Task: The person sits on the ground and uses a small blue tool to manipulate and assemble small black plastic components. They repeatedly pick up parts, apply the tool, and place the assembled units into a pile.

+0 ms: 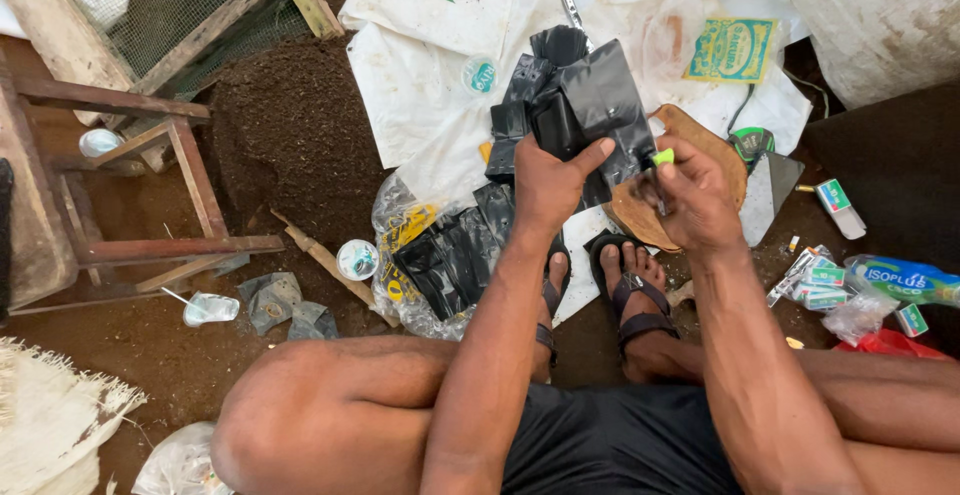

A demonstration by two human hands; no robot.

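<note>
We see the black bags [585, 105] gripped in the left hand [545, 180] above the white sack [430, 85], the right hand [695, 200] just beside pinching a small green thing [663, 157], more bags [450, 255] in clear plastic below, soil [290, 125] left, small boxes [825, 285] and a bottle [905, 280] right

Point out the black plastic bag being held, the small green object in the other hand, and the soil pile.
Black plastic bag [598, 95]: head view, on its glossy upper face.
Small green object [663, 157]: head view, its exposed tip above the right hand's fingers.
Dark soil pile [290, 135]: head view, the mound's middle.
</note>
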